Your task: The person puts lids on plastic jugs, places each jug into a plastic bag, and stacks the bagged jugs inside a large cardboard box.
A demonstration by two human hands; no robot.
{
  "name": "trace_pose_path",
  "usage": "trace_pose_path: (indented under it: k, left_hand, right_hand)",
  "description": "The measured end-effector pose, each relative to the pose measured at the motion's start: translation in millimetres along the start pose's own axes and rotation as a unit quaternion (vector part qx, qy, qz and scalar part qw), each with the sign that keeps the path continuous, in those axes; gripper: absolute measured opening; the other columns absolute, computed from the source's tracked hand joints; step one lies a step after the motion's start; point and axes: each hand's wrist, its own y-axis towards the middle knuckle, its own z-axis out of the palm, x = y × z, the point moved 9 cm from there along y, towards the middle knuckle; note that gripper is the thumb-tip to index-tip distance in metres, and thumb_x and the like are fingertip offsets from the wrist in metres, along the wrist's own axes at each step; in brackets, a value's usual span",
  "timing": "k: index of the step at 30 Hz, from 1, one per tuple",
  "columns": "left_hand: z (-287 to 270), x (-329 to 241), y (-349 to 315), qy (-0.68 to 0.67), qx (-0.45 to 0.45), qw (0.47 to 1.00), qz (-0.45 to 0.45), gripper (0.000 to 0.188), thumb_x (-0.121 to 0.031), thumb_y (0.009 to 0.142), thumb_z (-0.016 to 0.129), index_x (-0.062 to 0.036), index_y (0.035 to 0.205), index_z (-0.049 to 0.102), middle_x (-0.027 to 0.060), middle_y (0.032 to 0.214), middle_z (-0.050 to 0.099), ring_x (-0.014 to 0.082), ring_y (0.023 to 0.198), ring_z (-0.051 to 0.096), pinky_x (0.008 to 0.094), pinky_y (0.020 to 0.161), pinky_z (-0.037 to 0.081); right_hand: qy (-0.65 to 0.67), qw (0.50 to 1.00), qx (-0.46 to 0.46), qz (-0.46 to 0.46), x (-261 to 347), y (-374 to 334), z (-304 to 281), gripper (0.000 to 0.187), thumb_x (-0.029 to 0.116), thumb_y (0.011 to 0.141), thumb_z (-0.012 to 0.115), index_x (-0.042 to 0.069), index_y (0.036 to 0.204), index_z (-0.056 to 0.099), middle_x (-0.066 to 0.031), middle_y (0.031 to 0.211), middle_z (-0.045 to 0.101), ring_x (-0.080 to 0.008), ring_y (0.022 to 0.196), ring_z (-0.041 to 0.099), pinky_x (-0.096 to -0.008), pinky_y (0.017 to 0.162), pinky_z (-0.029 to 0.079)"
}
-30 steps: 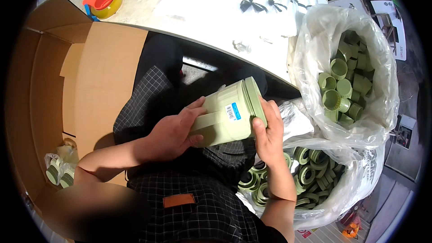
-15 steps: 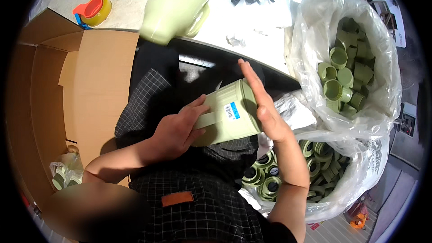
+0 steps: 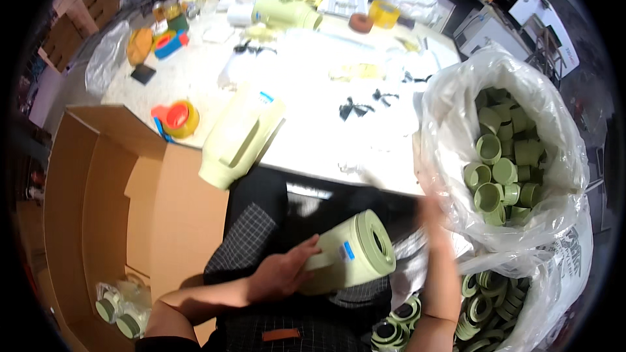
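Just off the near edge of the counter point(image 3: 313, 146), a pale green jug point(image 3: 336, 268) lies tilted above the lap. The left hand point(image 3: 283, 275) grasps it at the end away from its ringed mouth, a hold that probably steadies the body while leaving the mouth free. The right hand point(image 3: 432, 212) is a blur by the counter's near right corner, apart from the jug; whether it grasps anything, I cannot tell.

Off the counter's right side stands a plastic bag point(image 3: 443, 146) of green cups point(image 3: 505, 171), with green rings point(image 3: 479, 308) nearer the person, likely put there for easy reach. Off its near left corner stands an open cardboard box point(image 3: 186, 215).

A second jug point(image 3: 242, 133) lies on the counter, its neck jutting past the near edge, so a knock could shift it. Between that edge and the held jug is a modest gap for moving.
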Motion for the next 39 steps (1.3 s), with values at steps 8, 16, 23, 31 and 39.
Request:
trace_pose_path:
  k: [8,16,23,31,39]
  left_hand:
    - [-31.5,7.7,-0.6,-0.002,-0.051,0.999,0.006,0.055,-0.021,0.088,0.07,-0.0037,0.135,0.049,0.0188,0.148,0.047,0.0382,0.116,0.06,0.0437,0.094,0.051]
    - [-285.5,94.6,0.5,0.326,-0.632,0.695,-0.105,0.094,-0.028,0.075,0.083,0.0036,0.148,0.032,0.0233,0.14,0.05,0.0385,0.127,0.05,0.046,0.11,0.039]
    - [-353.0,146.9,13.8,0.175,-0.53,0.803,-0.211,0.075,-0.034,0.072,0.088,0.0096,0.125,0.057,0.0199,0.11,0.068,0.0274,0.102,0.066,0.0378,0.089,0.052]
    - [-280.4,208.2,43.3,-0.172,-0.329,0.898,-0.235,0.019,-0.02,0.089,0.072,-0.0064,0.096,0.061,0.0022,0.079,0.064,0.0087,0.065,0.055,0.0253,0.059,0.044]
    - [-315.5,116.2,43.5,-0.235,-0.504,0.828,-0.065,0.013,-0.019,0.092,0.062,-0.0077,0.09,0.056,0.0,0.072,0.053,0.0114,0.064,0.051,0.0257,0.061,0.042]
  right_hand:
    - [0.106,0.942,0.296,-0.116,74.2,-30.5,120.2,0.064,0.05,0.104,0.042,-0.001,0.142,0.05,-0.0171,0.133,0.063,-0.0253,0.125,0.056,-0.0373,0.108,0.039]
    - [0.126,0.963,0.239,0.007,34.5,-67.0,107.8,0.079,0.065,0.099,0.041,-0.003,0.139,0.05,-0.0135,0.124,0.06,-0.0181,0.108,0.058,-0.0316,0.096,0.044]
    - [0.188,0.95,0.247,0.038,30.2,-61.3,111.7,0.057,0.044,0.101,0.05,-0.001,0.136,0.053,-0.0131,0.124,0.061,-0.0194,0.111,0.057,-0.0324,0.099,0.044]
    - [0.192,0.951,0.241,0.041,27.5,-59.8,116.1,0.057,0.046,0.1,0.051,-0.001,0.133,0.056,-0.0143,0.121,0.063,-0.0205,0.11,0.059,-0.0328,0.099,0.044]
    - [0.175,0.961,0.209,0.04,27.6,-59.9,102.6,0.066,0.054,0.097,0.052,-0.002,0.13,0.057,-0.0158,0.117,0.064,-0.0234,0.108,0.06,-0.0349,0.096,0.045]
